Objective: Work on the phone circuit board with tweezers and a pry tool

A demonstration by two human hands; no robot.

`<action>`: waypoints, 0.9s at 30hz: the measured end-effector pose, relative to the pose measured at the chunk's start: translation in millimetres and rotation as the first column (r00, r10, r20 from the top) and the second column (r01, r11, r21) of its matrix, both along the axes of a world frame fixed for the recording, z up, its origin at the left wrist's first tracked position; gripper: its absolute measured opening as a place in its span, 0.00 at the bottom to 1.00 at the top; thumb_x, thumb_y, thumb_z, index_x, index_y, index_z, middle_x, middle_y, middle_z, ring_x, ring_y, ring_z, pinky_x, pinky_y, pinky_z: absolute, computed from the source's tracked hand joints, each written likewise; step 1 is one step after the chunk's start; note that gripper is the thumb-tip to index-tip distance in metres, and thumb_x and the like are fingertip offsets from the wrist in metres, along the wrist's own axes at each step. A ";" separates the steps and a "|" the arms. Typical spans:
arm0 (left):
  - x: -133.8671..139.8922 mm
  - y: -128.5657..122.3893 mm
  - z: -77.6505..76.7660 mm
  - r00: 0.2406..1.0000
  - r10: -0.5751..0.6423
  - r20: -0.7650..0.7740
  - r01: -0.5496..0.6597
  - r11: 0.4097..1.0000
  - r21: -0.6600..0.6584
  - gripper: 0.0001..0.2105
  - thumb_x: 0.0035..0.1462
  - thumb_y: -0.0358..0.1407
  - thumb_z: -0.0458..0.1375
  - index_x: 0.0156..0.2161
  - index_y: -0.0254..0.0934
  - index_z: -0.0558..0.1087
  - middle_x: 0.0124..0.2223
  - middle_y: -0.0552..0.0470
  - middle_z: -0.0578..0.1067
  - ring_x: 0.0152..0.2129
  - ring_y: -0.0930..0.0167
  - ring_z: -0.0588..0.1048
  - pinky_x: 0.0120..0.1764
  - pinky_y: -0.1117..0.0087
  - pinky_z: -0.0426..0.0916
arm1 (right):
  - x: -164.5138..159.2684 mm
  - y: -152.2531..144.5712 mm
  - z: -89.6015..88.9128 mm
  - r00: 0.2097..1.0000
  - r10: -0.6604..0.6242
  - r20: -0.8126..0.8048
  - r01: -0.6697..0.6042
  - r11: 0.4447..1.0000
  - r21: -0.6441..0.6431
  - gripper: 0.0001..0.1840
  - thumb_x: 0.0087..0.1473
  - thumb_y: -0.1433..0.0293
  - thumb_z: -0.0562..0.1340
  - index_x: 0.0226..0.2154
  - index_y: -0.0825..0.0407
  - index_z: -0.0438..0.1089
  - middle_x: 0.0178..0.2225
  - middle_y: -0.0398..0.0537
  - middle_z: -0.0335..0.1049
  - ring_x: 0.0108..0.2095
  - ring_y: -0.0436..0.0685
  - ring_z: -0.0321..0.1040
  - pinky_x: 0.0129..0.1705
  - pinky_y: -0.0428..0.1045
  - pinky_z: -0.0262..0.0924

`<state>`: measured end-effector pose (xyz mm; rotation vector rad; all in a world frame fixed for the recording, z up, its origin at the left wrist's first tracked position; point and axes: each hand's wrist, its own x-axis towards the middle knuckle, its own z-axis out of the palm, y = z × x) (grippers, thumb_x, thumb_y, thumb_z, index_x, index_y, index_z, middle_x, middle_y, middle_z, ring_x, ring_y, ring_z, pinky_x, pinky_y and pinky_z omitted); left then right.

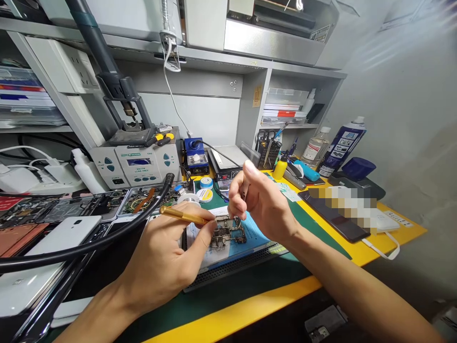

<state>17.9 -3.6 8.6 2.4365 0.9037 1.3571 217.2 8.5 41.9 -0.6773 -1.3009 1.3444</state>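
My left hand (174, 252) is closed around a slim gold-coloured pen-like tool (183, 216). Its tip is hidden behind my fingers, at the left edge of a phone circuit board (223, 233). The board lies on a blue and white sheet (252, 238), which rests on a dark perforated platform (210, 275). My right hand (264, 202) is raised just above the board's right side with its fingers curled in. A small greyish bit shows between those fingers, too little of it to name.
A thick black hose (107, 243) crosses the left side over several phones and boards. A hot-air station (139, 164) stands behind. Round tins (205, 195) sit beyond the board. At right are a dark phone (333, 216), a yellow bottle (281, 166) and a spray can (341, 147).
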 end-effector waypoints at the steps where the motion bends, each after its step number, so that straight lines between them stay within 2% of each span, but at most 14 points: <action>1: 0.1 -0.1 -0.1 1.000 0.004 -0.001 -0.004 1.000 -0.003 0.04 0.64 0.30 0.60 0.41 0.41 0.76 0.39 0.58 0.80 0.38 0.76 0.78 0.46 0.74 0.70 | 0.4 0.5 -0.8 1.000 -0.007 0.005 0.007 1.000 0.015 0.24 0.63 0.50 0.62 0.26 0.50 0.73 0.17 0.36 0.62 0.19 0.50 0.59 0.28 0.49 0.58; 5: 0.3 -0.5 0.7 1.000 0.015 0.001 -0.015 1.000 -0.012 0.03 0.64 0.32 0.60 0.41 0.40 0.76 0.39 0.57 0.80 0.38 0.76 0.78 0.45 0.75 0.70 | 2.4 2.9 -4.2 0.999 -0.040 0.033 0.037 0.996 0.087 0.20 0.62 0.52 0.65 0.32 0.51 0.78 0.22 0.41 0.71 0.26 0.53 0.68 0.35 0.50 0.62; 10: -0.1 -1.0 2.0 1.000 0.019 0.005 -0.018 1.000 -0.021 0.04 0.64 0.32 0.59 0.40 0.38 0.77 0.39 0.54 0.80 0.37 0.75 0.79 0.45 0.74 0.71 | 4.7 3.4 -5.0 0.998 -0.055 0.039 0.049 0.989 0.137 0.18 0.62 0.54 0.66 0.36 0.53 0.80 0.28 0.44 0.76 0.31 0.55 0.73 0.42 0.52 0.65; 15: -0.3 -0.3 2.6 1.000 0.017 0.011 -0.017 1.000 -0.014 0.03 0.64 0.32 0.60 0.40 0.37 0.77 0.40 0.53 0.80 0.38 0.73 0.79 0.46 0.71 0.71 | 5.7 3.6 -4.6 0.998 -0.061 0.010 0.060 0.991 0.116 0.17 0.61 0.55 0.65 0.41 0.52 0.78 0.33 0.46 0.78 0.35 0.57 0.75 0.45 0.54 0.67; 27: 0.2 0.2 2.7 1.000 0.020 0.002 -0.020 1.000 -0.008 0.03 0.63 0.31 0.60 0.40 0.38 0.76 0.39 0.55 0.81 0.39 0.73 0.79 0.46 0.72 0.71 | 7.0 2.1 -1.7 0.995 -0.094 -0.034 0.096 0.994 0.055 0.17 0.59 0.58 0.66 0.42 0.54 0.75 0.35 0.48 0.78 0.36 0.58 0.77 0.46 0.55 0.68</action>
